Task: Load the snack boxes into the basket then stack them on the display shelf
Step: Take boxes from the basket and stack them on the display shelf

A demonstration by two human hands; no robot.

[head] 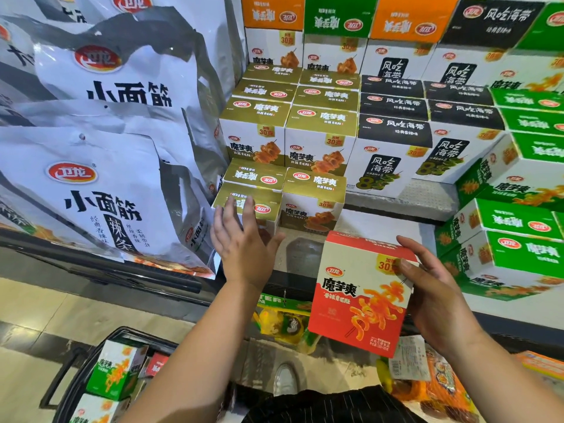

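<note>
R hand grips the red snack box. Fingers wrap round its right edge & top corner, thumb lies on the front face. The box is off the display shelf, held in the air in front of it, tilted, print side to camera.

L hand is up-left of the red box. Fingers straight & spread, tips resting on top of a gold-topped box, nothing gripped. A 2nd gold box sits just beside that one, straight above the red box.

Further above the red box is a taller gold stack. Black-topped kelp boxes are to its upper right. Green boxes are stacked right of the red box, near R hand. Big white snack bags are well left of it.

Black basket is low-left of the red box. A green snack box stands in it w/ more boxes beside & below, partly hidden by the L forearm. A white shoe is below the red box.
</note>
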